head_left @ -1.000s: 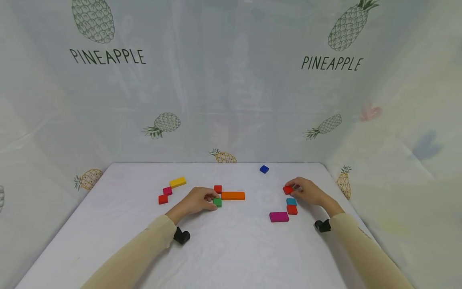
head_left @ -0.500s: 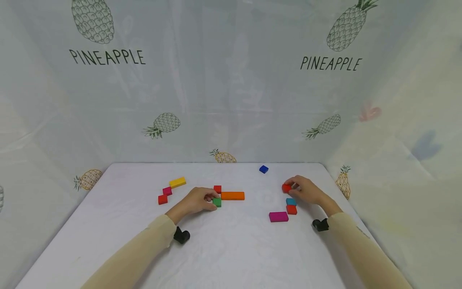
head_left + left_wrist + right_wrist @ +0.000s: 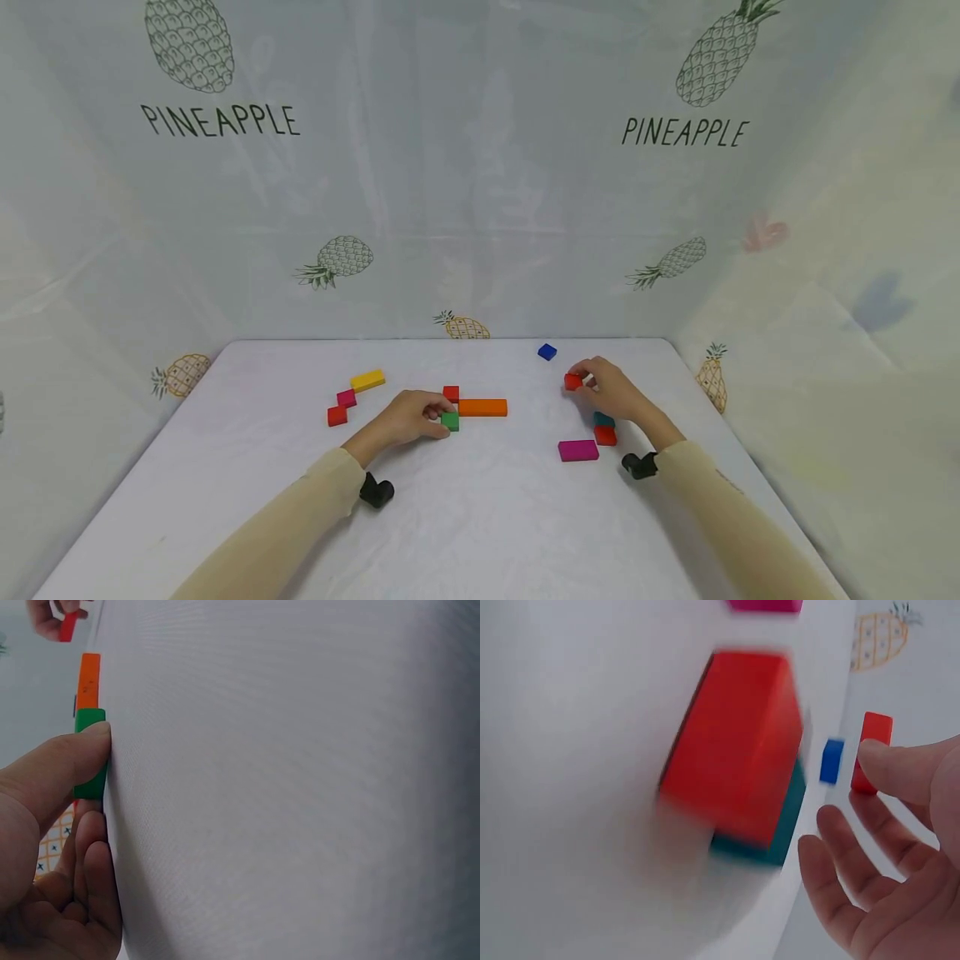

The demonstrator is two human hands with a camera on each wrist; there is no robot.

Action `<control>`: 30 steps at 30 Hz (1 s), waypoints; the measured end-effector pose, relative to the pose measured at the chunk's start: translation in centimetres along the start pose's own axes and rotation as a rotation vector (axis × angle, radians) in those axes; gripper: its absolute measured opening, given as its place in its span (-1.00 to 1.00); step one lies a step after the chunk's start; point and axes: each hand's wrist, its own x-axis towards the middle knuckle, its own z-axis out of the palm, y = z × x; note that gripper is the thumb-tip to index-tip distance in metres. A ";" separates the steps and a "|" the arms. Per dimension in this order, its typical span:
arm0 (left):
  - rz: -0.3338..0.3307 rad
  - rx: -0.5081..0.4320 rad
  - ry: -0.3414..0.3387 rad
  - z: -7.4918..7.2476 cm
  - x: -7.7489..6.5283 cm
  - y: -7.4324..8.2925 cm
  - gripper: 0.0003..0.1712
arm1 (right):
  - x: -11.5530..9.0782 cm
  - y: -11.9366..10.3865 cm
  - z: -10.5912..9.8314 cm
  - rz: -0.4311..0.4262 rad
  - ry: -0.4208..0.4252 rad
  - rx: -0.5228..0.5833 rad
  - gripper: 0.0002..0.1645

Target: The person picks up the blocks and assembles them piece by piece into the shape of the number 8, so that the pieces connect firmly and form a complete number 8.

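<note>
In the head view my left hand pinches a green block on the table, thumb on the near side. That block sits at the left end of an orange block, with a red block just behind. Over on the right, my right hand holds a small red block between thumb and index finger, lifted off the table as the right wrist view shows. Below that hand lie a teal block and another red block, touching, the teal one partly shaded by the hand.
A magenta block lies in front, right of centre. Toward the back edge is a dark blue block. At left, a yellow block, a pink block and a red block form a diagonal line on the white table.
My right hand has carried its red block up from beside the teal block and to the left. The left hand keeps its pinch on the green block in the same place.
</note>
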 end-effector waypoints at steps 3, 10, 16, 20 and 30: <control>0.002 -0.005 -0.001 0.0 0.0 0.1 -0.65 | 0.5 -0.7 0.6 0.008 -0.011 0.011 -0.64; -0.014 -0.006 0.000 0.0 0.0 0.1 -0.64 | 1.6 -2.6 1.8 -0.002 -0.040 0.041 -0.65; -0.018 -0.006 0.002 -0.1 -0.1 0.2 -0.65 | 2.4 -4.1 2.8 -0.009 -0.061 0.053 -0.66; -0.010 -0.006 0.001 -0.2 -0.2 0.3 -0.65 | 2.8 -4.9 3.5 0.015 -0.074 0.070 -0.68; -0.006 0.008 -0.003 -0.2 -0.2 0.3 -0.66 | 3.6 -6.4 4.7 0.017 -0.098 0.094 -0.67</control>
